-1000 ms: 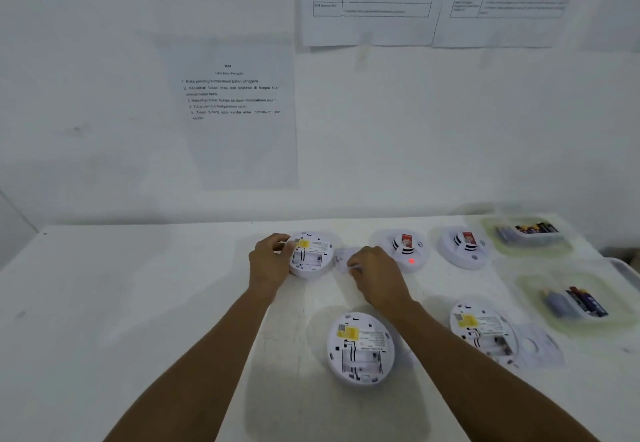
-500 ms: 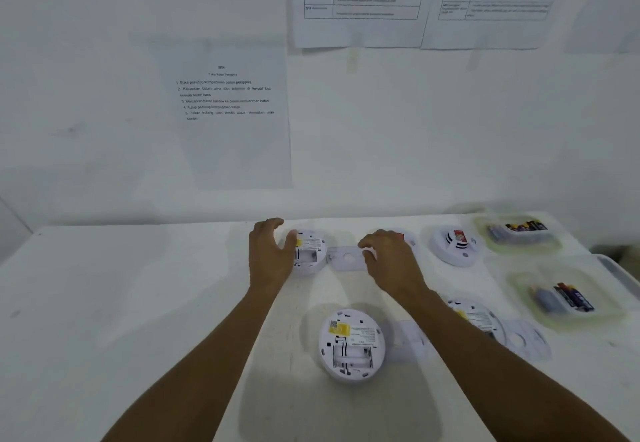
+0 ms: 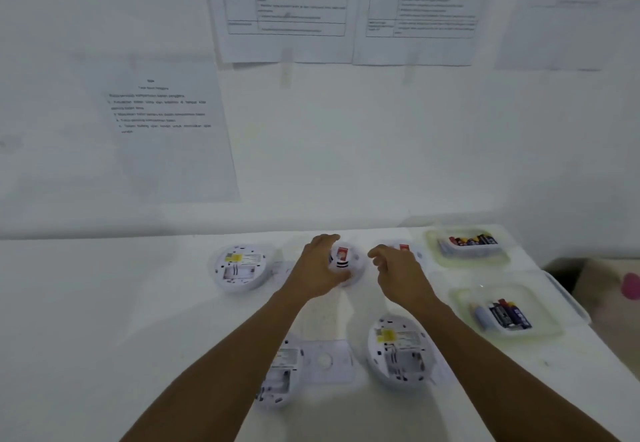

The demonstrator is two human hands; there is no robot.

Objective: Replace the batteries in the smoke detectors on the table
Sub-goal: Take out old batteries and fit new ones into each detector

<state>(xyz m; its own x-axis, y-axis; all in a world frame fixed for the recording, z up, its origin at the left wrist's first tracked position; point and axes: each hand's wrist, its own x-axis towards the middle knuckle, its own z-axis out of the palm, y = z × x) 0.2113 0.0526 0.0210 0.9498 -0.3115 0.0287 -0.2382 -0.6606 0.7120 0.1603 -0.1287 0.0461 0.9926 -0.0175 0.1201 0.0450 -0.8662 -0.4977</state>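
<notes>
A white smoke detector [image 3: 344,263] with a red sticker lies face up at the back of the table. My left hand [image 3: 317,270] wraps around its left edge, thumb over the far rim. My right hand [image 3: 398,273] hovers just to its right with fingers apart and nothing in them. It partly hides a second face-up detector [image 3: 408,249]. An upturned detector [image 3: 242,266] with its battery bay uncovered lies to the left. Two more upturned detectors [image 3: 398,353] [image 3: 280,376] lie in front, the left one partly under my forearm, with a loose cover plate [image 3: 325,360] between them.
Two clear trays of batteries stand at the right, one at the back [image 3: 467,246] and one nearer [image 3: 502,313]. The table's right edge [image 3: 568,299] runs close beside them. Printed sheets hang on the wall behind.
Both hands left the upturned detector at the back left and moved right to the face-up detector with the red sticker. My left hand closed around it. The view swung right.
</notes>
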